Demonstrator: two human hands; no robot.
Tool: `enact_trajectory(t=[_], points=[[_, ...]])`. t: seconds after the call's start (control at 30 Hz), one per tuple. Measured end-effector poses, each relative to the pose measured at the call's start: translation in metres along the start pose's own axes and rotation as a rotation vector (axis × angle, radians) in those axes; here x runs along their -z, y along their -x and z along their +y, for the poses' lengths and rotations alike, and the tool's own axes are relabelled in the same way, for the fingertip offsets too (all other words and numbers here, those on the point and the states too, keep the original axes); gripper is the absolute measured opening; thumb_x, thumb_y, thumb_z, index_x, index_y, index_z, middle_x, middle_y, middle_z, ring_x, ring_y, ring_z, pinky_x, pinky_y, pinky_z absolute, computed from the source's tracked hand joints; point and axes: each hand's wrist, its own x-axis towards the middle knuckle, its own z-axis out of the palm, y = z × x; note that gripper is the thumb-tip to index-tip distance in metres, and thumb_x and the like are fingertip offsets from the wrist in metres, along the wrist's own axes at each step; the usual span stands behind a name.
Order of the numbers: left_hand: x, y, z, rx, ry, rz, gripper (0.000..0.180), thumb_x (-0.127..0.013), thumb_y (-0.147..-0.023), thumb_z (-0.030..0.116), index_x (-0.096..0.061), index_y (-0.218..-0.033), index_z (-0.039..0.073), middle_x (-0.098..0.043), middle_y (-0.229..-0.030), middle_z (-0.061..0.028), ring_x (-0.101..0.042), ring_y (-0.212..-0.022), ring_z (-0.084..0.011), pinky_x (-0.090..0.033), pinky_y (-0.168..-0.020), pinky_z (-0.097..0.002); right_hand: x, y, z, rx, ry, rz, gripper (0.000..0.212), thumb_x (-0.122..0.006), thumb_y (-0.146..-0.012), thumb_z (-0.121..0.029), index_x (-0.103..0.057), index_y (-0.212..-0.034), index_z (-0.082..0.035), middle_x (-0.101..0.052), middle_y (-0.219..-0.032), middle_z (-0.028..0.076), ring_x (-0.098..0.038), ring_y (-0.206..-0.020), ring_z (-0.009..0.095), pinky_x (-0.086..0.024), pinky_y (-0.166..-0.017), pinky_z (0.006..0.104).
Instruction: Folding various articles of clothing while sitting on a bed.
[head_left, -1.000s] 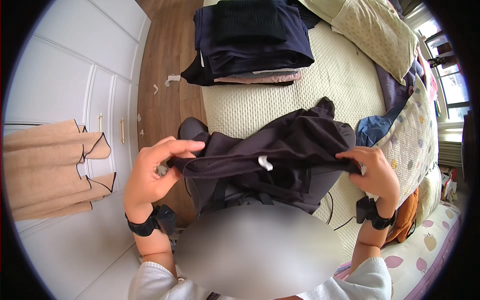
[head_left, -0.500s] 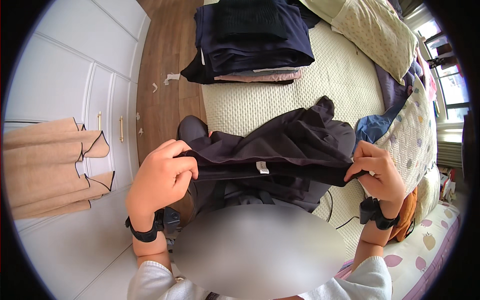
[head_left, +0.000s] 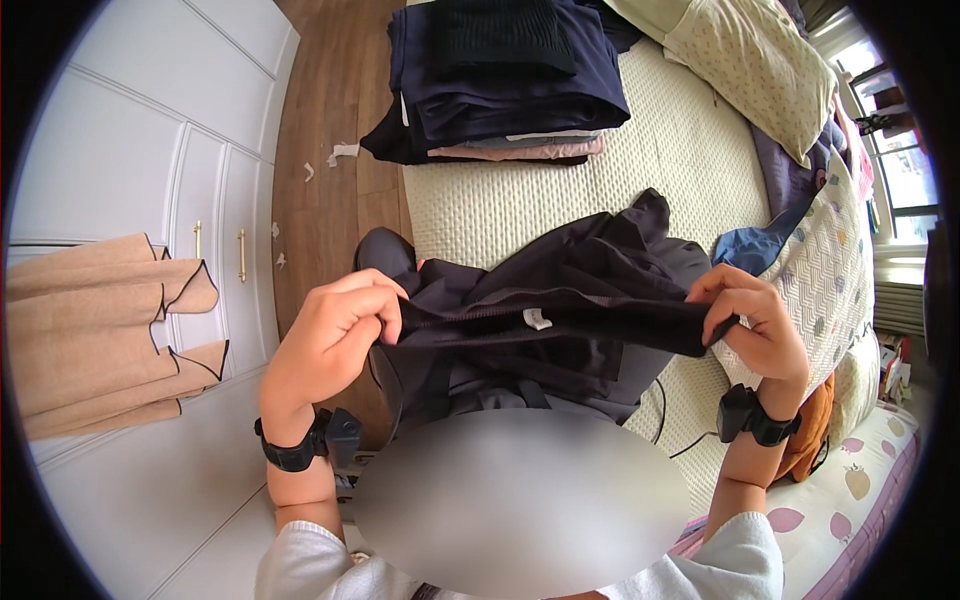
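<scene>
A dark garment [head_left: 590, 255] with a ribbed, waistband-like edge lies bunched over my lap and the edge of the bed. That edge is stretched sideways between my two hands. My left hand [head_left: 335, 335] pinches its left end, thumb and fingers closed on the cloth. At the right end, my right hand [head_left: 755, 325] grips the same edge with bent fingers. A small white label [head_left: 537, 318] shows on the inside of the band, near its middle. The far part of the garment is crumpled, so its full shape is hidden.
A stack of folded clothes [head_left: 510, 100] sits ahead on the cream quilted bed [head_left: 690, 130]. White cabinets [head_left: 120, 150] stand left, with a tan cloth [head_left: 95, 340] in front. Pillows [head_left: 750, 70] and a blue cloth [head_left: 750, 250] lie right. White scraps [head_left: 343, 153] dot the wooden floor.
Both hands have shifted the stretched edge slightly: the right end is raised and the band has turned, showing more of its inside. The label has moved a little right and farther away.
</scene>
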Motion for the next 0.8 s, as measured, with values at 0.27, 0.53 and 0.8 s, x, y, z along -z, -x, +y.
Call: enact_trajectory(t=[0.27, 0.53, 0.8], points=[[-0.005, -0.005, -0.009, 0.143, -0.275, 0.105, 0.010, -0.039, -0.072, -0.002, -0.049, -0.072, -0.002, -0.049, -0.068, -0.0074, -0.045, -0.061, -0.0160, -0.033, -0.054, -0.0274, -0.008, -0.003, 0.008, -0.241, 0.109, 0.084, 0.017, -0.052, -0.063, 0.004, -0.059, -0.078, 0.002, -0.058, -0.070, 0.009, -0.056, -0.062, 0.016, -0.043, -0.059, 0.0236], [-0.017, -0.010, -0.016, 0.008, -0.395, 0.227, 0.021, -0.065, -0.070, 0.014, -0.050, -0.072, 0.000, -0.051, -0.067, -0.0095, -0.048, -0.062, -0.0212, -0.037, -0.056, -0.0282, -0.023, -0.014, 0.016, -0.374, 0.214, 0.187, 0.017, -0.063, -0.066, -0.008, -0.055, -0.076, 0.004, -0.054, -0.066, 0.008, -0.048, -0.056, 0.013, -0.039, -0.053, 0.0234], [-0.031, -0.017, -0.028, -0.025, -0.483, 0.577, 0.025, -0.068, -0.071, 0.014, -0.047, -0.069, 0.003, -0.051, -0.063, -0.0071, -0.048, -0.053, -0.0193, -0.040, -0.051, -0.0273, -0.049, -0.030, 0.048, -0.144, 0.173, 0.525, 0.017, -0.063, -0.066, -0.006, -0.051, -0.073, 0.003, -0.050, -0.065, 0.005, -0.042, -0.058, 0.009, -0.035, -0.052, 0.0222]])
